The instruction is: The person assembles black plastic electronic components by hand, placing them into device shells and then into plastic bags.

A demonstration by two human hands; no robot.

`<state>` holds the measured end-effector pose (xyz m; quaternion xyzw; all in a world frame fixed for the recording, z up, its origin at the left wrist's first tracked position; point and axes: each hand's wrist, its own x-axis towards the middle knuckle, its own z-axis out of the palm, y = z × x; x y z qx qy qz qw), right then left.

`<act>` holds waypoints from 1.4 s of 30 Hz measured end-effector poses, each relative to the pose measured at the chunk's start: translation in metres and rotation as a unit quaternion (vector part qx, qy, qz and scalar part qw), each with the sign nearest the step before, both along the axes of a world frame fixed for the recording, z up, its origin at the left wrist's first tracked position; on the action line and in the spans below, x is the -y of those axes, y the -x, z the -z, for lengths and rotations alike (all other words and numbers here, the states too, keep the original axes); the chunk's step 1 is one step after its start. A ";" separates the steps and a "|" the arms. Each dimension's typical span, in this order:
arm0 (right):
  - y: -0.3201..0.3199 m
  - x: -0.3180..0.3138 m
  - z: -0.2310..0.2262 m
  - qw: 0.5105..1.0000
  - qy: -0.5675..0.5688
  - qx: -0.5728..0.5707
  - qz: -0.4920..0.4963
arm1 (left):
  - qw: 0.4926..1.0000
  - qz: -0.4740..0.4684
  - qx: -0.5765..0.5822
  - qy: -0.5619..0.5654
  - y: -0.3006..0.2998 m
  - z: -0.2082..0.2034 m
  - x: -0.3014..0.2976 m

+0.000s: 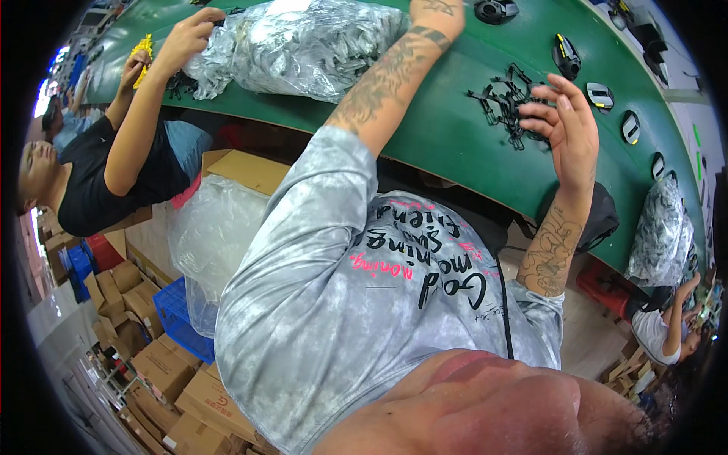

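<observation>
My left arm stretches over the green table (pixel 440 106), and the top edge of the picture cuts off my left hand (pixel 440 9), so its fingers are out of sight. My right hand (pixel 565 125) hovers with fingers apart and slightly bent at the right side of a loose pile of thin black plastic parts (pixel 502 102). No object shows in it. Rounded black shells lie beyond: one with yellow trim (pixel 566 57), a grey-topped one (pixel 600 96), and another (pixel 497 9) near the top edge. A large clear bag of grey parts (pixel 311 49) rests left of my left forearm.
At left, a co-worker (pixel 129 159) handles yellow pieces (pixel 142 57) beside the bag. Another full clear bag (pixel 660 231) sits on the table's right part. A black bag (pixel 595 216) is by the table edge. Cartons (pixel 163 371) and a blue crate (pixel 182 318) stand behind, lower left.
</observation>
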<state>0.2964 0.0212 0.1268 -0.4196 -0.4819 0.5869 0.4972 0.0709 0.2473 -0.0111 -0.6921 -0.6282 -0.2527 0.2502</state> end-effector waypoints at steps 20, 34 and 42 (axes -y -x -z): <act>0.011 0.026 0.004 0.991 -0.014 0.124 -0.047 | 0.963 0.008 0.229 0.141 0.144 -0.137 0.197; 0.066 0.002 -0.005 0.970 0.015 0.228 -0.082 | 0.589 0.348 0.684 0.252 0.051 -0.119 0.210; 0.042 0.009 0.007 0.989 -0.043 0.056 0.130 | 0.525 0.459 0.503 0.511 0.064 -0.122 0.199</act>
